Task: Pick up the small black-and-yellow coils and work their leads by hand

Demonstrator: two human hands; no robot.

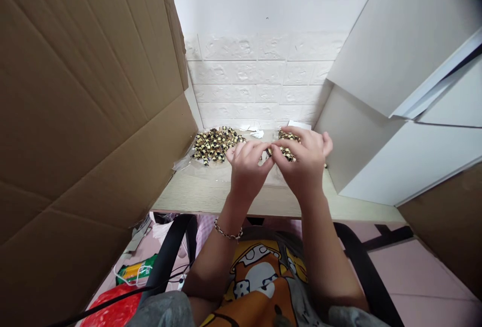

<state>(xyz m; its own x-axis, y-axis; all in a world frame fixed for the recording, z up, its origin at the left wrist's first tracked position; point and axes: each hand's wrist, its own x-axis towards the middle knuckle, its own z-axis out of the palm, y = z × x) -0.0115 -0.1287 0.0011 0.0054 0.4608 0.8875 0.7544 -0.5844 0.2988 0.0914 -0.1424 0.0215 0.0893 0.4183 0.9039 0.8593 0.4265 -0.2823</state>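
Cream and black, a left pile (pixel 214 144) of tiny pieces sits at the far left of the surface (pixel 199 194), and I'm looking down on it through the head camera with both hands up in the middle! The left hand (pixel 246 169) leans in, the right hand (pixel 304 158) meets it, thumbs and index tips all but nose to nose. Behind the right hand, partly covered, there's the right pile (pixel 286 154), same colours, and look, a dark bit (pixel 268 151) peeks out right by those tips!

This is fine fingertip work, as I judge it, so from my end I'd want a light pinch, wrists steady, the turning done by the tips and not the whole hand, and the palms kept clear of both piles so nothing scatters.

Now the fingers! On the left, curled, thumb and index drawn together, the outer ones bent near the edge of the left pile. On the right, looser: thumb and index reaching to the left's tips, the others fanned out and bent. Neither hand is clenched into a fist. Is that bit gripped, or just lying beyond? At this angle I can't tell for either hand
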